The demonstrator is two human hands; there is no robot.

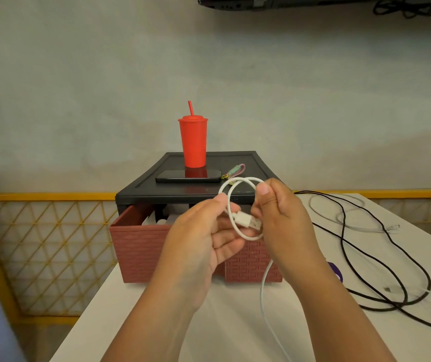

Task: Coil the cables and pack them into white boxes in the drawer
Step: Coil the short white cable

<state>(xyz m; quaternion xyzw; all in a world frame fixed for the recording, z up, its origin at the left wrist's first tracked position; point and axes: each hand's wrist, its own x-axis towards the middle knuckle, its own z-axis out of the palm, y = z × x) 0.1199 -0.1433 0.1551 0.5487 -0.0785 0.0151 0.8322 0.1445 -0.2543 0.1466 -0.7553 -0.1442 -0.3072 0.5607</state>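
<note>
1 cable (pixel 245 220) (L grip (pixel 204 239), R grip (pixel 279 212)).

A white USB cable (pixel 245 220), partly looped, hangs before the open reddish-brown drawer (pixel 141 246), tail trailing down.

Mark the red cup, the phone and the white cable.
red cup (pixel 193 143): head view, middle of its body.
phone (pixel 188 175): head view, centre of its dark screen.
white cable (pixel 243 220): head view, the white housing of its USB plug.
</note>
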